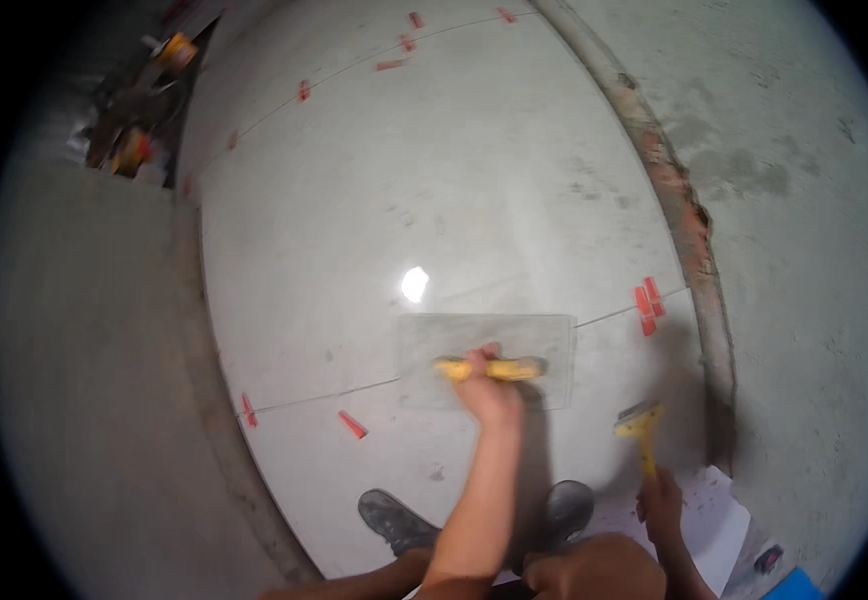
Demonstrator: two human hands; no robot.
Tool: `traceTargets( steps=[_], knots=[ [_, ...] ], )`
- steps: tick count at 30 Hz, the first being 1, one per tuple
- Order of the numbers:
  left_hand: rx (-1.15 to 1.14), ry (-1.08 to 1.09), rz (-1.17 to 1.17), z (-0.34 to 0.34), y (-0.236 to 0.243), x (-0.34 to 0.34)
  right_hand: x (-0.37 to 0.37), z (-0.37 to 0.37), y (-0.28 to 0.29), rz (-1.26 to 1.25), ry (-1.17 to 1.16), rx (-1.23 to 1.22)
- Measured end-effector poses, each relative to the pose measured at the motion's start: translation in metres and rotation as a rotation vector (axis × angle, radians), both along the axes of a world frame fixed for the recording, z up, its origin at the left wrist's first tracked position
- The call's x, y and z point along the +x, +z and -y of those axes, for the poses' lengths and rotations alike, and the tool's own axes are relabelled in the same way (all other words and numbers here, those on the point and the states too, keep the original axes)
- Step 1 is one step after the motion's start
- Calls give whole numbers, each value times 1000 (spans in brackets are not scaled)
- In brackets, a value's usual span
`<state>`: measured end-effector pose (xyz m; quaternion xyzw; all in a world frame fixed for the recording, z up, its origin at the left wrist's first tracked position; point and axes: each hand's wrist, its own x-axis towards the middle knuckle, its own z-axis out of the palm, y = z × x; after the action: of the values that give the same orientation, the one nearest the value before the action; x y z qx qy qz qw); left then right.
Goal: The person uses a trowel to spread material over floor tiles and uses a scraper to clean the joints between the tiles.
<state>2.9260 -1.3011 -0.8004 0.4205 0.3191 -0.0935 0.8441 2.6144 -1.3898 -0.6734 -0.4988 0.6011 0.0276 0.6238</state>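
My left hand (489, 390) is closed round the yellow handle of a float (429, 335). Its broad, rectangular grey plate looks flat on the pale floor tiles (354, 220), over the joint between two of them. Lower right, my right hand (661, 505) grips a yellow-handled scraper (640, 422), its dark head pointing up and away from me. Red tile-levelling wedges (648, 306) stand at the joint's right end. Another red wedge (249, 410) sits at its left end, and a loose one (352, 424) lies just below the line.
More red wedges (304, 91) dot the far joint. A rough gap with reddish rubble (689, 210) runs along the tiles' right edge. Assorted items, some yellow (132, 152), lie far left. My dark shoes (394, 520) rest on the tile; a white sheet (719, 535) lies lower right.
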Motion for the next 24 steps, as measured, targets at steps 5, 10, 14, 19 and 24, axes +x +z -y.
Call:
traceTargets(
  steps=[5,10,14,19,24],
  knots=[
    [-249,14,-174,-67,20,49,-33,-17,-18,-43,-139,3],
    [-319,-429,-186,-29,15,36,-45,-35,-7,-114,-76,15],
    [-524,-317,-321,130,-14,-38,-51,-45,-6,-181,-156,46],
    [-431,-516,-399,158,25,-60,-60,-48,0,-283,-332,86],
    [-98,-634,-254,53,33,81,-83,-65,-36,-189,-180,-33]
  ],
)
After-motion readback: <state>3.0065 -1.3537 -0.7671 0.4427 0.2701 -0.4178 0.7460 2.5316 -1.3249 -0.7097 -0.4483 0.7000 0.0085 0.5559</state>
